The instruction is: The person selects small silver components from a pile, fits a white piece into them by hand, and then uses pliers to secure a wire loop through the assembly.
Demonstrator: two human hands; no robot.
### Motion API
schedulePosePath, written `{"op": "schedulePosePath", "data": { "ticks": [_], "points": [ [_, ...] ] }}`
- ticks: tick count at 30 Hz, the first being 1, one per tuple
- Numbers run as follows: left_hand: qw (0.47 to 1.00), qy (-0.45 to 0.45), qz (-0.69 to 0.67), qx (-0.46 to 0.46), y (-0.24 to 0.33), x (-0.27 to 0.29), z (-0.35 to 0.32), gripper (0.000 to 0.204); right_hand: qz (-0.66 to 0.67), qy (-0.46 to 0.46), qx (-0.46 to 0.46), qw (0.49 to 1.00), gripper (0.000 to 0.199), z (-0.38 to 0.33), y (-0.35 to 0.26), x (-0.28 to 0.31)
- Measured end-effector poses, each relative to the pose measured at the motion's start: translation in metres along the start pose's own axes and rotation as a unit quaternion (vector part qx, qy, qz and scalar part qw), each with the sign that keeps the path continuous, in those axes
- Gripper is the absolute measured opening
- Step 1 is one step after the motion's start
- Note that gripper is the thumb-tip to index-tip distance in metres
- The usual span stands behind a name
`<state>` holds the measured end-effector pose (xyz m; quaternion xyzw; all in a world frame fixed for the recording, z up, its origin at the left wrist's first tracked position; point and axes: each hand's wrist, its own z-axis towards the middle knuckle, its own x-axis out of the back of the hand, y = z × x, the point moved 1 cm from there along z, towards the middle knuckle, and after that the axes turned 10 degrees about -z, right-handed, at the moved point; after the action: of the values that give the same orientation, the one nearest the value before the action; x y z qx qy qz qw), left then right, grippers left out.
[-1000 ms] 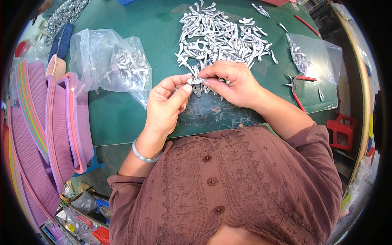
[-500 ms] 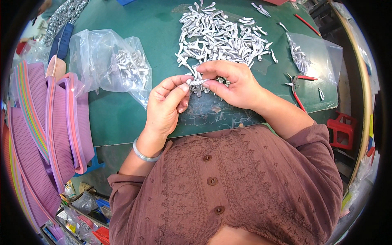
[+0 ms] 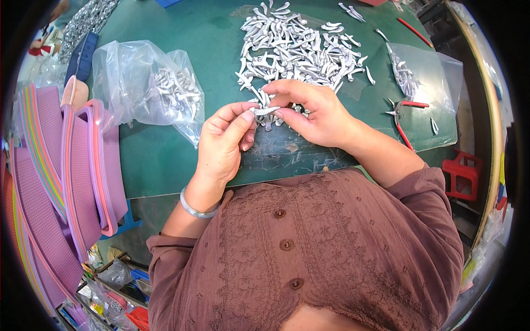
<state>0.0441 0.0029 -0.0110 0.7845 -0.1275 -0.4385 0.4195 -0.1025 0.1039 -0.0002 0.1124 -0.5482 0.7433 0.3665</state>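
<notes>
Between my two hands is a small, curved, silver-grey piece (image 3: 265,111) with a textured surface. My left hand (image 3: 227,131) pinches its left end between thumb and fingers. At its right end, the thumb and fingertips of my right hand (image 3: 314,112) close on it. Just beyond my hands lies a wide pile of similar silver curved pieces (image 3: 301,49). A few of them sit right under my fingers, partly hidden by my hands.
A clear plastic bag (image 3: 130,83) of the same pieces lies on the green table (image 3: 165,160) at left; another bag (image 3: 433,74) is at right. Red-handled pliers (image 3: 398,115) rest near the right edge. Purple baskets (image 3: 72,165) stand at far left, a red stool (image 3: 462,174) at far right.
Both hands stay almost in place. The piece between them appears turned slightly, its curved side showing more now.
</notes>
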Motion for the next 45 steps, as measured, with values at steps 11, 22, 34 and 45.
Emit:
{"op": "schedulePosePath", "data": {
  "ticks": [11, 22, 34, 45],
  "points": [
    [1.0, 0.002, -0.01, 0.002, 0.0, 0.0, 0.0, 0.013, -0.013, -0.01, 0.001, 1.0, 0.035, 0.0, -0.002, 0.001],
    [1.0, -0.001, -0.017, -0.014, -0.001, 0.005, -0.001, 0.012, -0.014, -0.011, -0.001, 1.0, 0.034, 0.002, -0.002, 0.0],
    [0.972, -0.014, -0.236, 0.012, 0.004, 0.012, 0.003, 0.019, -0.233, -0.12, 0.116, 0.958, 0.012, 0.001, -0.005, -0.007],
    [0.993, 0.039, -0.067, 0.086, 0.002, 0.012, -0.003, 0.011, -0.264, -0.094, 0.166, 0.945, 0.012, 0.001, 0.0, -0.009]
  ]
}}
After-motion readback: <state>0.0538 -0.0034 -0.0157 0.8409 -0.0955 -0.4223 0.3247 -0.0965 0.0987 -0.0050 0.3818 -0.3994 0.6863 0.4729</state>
